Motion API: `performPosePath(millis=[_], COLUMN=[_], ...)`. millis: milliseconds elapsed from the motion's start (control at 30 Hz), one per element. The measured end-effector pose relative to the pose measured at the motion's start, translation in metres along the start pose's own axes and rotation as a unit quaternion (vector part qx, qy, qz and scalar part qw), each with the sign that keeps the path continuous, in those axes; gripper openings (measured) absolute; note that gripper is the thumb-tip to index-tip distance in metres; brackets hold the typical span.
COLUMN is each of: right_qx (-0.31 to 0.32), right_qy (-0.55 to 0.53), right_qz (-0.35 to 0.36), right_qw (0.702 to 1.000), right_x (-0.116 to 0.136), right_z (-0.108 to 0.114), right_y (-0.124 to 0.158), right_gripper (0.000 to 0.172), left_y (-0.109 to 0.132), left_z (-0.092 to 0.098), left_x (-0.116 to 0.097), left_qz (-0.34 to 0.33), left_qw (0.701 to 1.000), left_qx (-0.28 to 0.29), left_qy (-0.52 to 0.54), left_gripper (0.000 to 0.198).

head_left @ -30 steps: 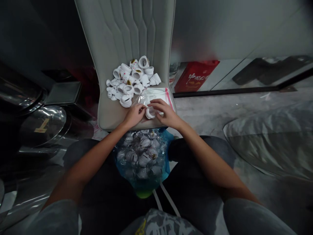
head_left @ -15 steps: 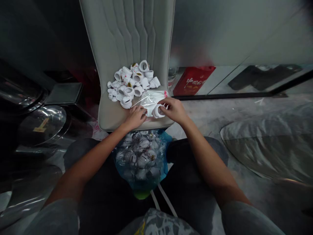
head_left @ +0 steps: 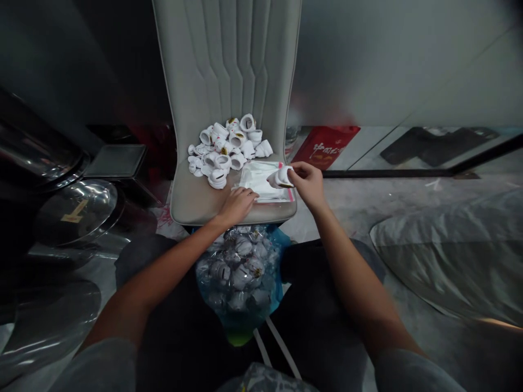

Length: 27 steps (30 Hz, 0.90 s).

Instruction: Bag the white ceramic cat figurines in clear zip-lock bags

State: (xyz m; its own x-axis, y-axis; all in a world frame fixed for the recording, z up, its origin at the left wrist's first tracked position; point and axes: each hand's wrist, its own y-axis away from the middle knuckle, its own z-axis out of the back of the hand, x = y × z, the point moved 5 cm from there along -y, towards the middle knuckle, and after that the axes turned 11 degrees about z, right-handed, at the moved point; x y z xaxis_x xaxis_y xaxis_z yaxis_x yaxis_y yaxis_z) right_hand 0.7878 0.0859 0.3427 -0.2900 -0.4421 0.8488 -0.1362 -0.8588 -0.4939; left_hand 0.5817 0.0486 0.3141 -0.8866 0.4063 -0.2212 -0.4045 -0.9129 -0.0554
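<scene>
The right hand (head_left: 310, 185) pinches a white figurine (head_left: 281, 176) over pink-edged plastic bags (head_left: 255, 177) on the chair (head_left: 190, 204); the left hand (head_left: 239, 204) touches them, grip unclear. Positioning the figurine seems underway, calling for steady bags.

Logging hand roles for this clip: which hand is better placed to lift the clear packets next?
The left hand, I'd judge: its fingertips rest at the packets' near left edge, while the right hand is occupied, holding a white piece.

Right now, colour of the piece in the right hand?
Mostly white; the piece in the right hand shows best in the head view.
</scene>
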Motion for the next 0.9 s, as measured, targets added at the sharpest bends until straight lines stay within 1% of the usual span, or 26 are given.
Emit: performPosePath(millis=[67,233,367,433,500,533,600,633,667,733,800,833,900], right_qx=[-0.012,-0.026,-0.05,-0.066,-0.074,-0.074,-0.061,-0.039,-0.004,0.104,0.222,0.268,0.324], right_qy=[-0.017,-0.047,-0.067,-0.088,-0.109,-0.117,-0.13,-0.136,-0.143,-0.149,-0.136,-0.125,-0.109], right_qz=[-0.008,-0.039,-0.068,-0.086,-0.104,-0.111,-0.122,-0.128,-0.134,-0.148,-0.159,-0.16,-0.159], right_qw=[1.0,0.998,0.994,0.99,0.986,0.984,0.982,0.982,0.981,0.972,0.952,0.942,0.926], right_x=[-0.002,-0.007,-0.01,-0.011,-0.011,-0.01,-0.006,-0.004,-0.001,0.006,0.013,0.016,0.022], right_z=[0.007,0.023,0.031,0.03,0.025,0.021,0.008,-0.001,-0.012,-0.04,-0.071,-0.086,-0.113], right_y=[0.001,0.007,0.011,0.01,0.007,0.005,0.0,-0.003,-0.005,-0.005,0.002,0.007,0.019], right_gripper=[0.016,0.014,0.015,0.015,0.016,0.017,0.019,0.021,0.023,0.028,0.03,0.029,0.026], left_y=[-0.001,-0.002,-0.012,-0.02,-0.029,-0.033,-0.037,-0.036,-0.034,-0.023,-0.005,0.005,0.026], left_z=[-0.001,-0.013,-0.024,-0.029,-0.03,-0.028,-0.017,-0.009,0.0,0.018,0.031,0.035,0.037], left_x=[0.0,-0.006,-0.009,-0.009,-0.008,-0.006,0.001,0.007,0.014,0.03,0.046,0.052,0.063], left_qz=[0.003,-0.01,-0.004,0.002,0.009,0.013,0.023,0.029,0.036,0.045,0.046,0.046,0.054], left_qw=[1.0,1.0,1.0,0.999,0.998,0.996,0.985,0.974,0.959,0.921,0.893,0.888,0.889], left_qx=[-0.008,0.002,0.008,0.014,0.004,-0.011,-0.055,-0.08,-0.105,-0.134,-0.124,-0.105,-0.063], left_qy=[0.008,0.01,0.021,0.037,0.066,0.09,0.161,0.209,0.262,0.363,0.429,0.446,0.45], left_gripper=[0.029,0.033,0.042,0.045,0.045,0.045,0.043,0.042,0.042,0.044,0.048,0.052,0.066])
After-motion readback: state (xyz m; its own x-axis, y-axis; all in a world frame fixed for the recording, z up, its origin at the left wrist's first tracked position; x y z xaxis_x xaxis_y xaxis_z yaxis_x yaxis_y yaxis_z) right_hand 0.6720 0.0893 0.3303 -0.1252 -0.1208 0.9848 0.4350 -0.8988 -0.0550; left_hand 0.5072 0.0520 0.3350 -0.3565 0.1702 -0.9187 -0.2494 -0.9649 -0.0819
